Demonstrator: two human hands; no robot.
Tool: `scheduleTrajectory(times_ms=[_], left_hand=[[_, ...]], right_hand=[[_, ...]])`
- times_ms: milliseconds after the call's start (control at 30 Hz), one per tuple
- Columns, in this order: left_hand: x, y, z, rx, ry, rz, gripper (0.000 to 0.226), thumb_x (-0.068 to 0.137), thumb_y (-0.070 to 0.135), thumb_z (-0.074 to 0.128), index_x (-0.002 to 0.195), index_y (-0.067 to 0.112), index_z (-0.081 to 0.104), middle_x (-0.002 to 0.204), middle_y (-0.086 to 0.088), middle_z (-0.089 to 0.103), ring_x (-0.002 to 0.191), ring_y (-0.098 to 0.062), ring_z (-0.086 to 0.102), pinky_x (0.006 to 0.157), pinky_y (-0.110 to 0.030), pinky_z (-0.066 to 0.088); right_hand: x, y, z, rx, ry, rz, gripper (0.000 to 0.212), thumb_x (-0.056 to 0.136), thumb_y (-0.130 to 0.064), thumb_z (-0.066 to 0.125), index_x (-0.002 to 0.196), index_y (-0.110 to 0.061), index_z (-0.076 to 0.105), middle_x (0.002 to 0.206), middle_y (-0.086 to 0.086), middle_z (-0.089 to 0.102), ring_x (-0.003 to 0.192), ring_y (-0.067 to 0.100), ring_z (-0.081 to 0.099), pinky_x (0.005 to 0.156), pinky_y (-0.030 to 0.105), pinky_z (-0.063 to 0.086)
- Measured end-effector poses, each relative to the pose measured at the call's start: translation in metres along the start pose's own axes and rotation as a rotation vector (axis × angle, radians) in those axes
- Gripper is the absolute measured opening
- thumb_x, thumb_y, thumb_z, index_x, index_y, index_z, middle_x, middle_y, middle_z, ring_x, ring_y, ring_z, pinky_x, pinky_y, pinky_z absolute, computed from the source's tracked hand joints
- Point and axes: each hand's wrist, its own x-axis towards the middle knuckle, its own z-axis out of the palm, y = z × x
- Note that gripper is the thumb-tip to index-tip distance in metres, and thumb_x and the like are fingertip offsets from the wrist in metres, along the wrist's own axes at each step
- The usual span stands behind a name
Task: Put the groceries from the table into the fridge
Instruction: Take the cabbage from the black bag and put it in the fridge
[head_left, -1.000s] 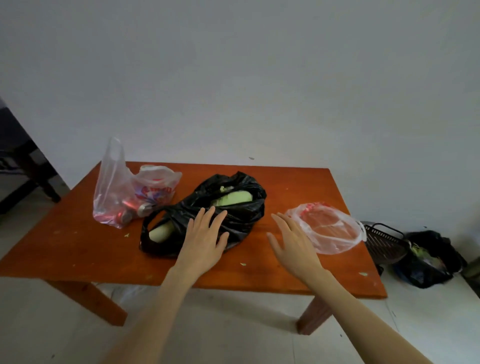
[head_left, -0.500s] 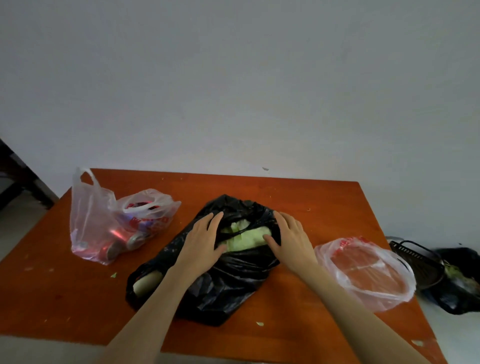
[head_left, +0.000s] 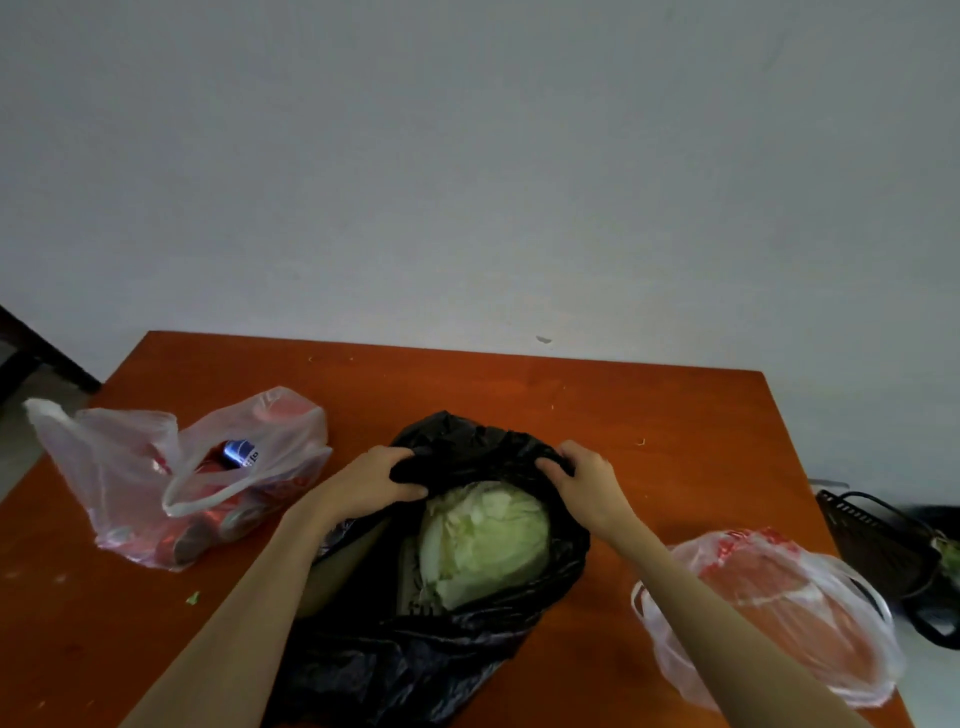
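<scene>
Orange table (head_left: 675, 415) bears black bag (head_left: 441, 649), two clear bags (head_left: 119, 467).

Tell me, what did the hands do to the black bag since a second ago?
Both hands went from hovering open over the table to the black bag. Now the left hand and right hand grip its rim and spread it, baring the cabbage. The bag of cans and the pink bag stayed put on the table.

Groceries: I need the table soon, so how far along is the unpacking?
Done: nothing looks put away. In hand: the left hand and right hand grip the black bag, baring a cabbage. Left: the cabbage, the bag of cans and the clear bag remain on the table.
</scene>
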Motion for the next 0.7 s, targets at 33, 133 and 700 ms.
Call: scheduleTrajectory(times_ms=[33,133,700], left_hand=[[0.006,-0.001,-0.003,-0.064,-0.003,-0.009,0.017,0.087,0.019,0.065,0.102,0.021,0.059,0.104,0.0,0.063,0.098,-0.016,0.06,0.082,-0.029,0.047],[0.021,-0.002,-0.011,-0.252,-0.002,-0.012,0.019,0.09,0.018,0.059,0.109,0.019,0.059,0.109,-0.001,0.064,0.099,-0.015,0.061,0.087,-0.031,0.048],[0.11,-0.008,0.01,-0.149,0.017,-0.05,0.016,0.088,0.028,0.063,0.096,0.014,0.064,0.093,-0.001,0.065,0.083,-0.016,0.062,0.068,-0.027,0.046]], right_hand=[[0.005,-0.001,0.0,0.061,-0.019,0.033,0.03,0.096,-0.024,0.051,0.069,-0.017,0.04,0.063,0.002,0.042,0.053,0.017,0.037,0.052,0.027,0.027],[0.02,-0.002,-0.002,0.19,-0.001,0.097,0.03,0.096,-0.026,0.051,0.073,-0.007,0.045,0.066,0.006,0.044,0.059,0.02,0.041,0.055,0.028,0.03],[0.033,0.059,0.023,-0.054,0.032,0.348,0.031,0.087,-0.025,0.064,0.114,-0.01,0.06,0.112,0.009,0.058,0.108,0.026,0.055,0.08,0.027,0.04]])
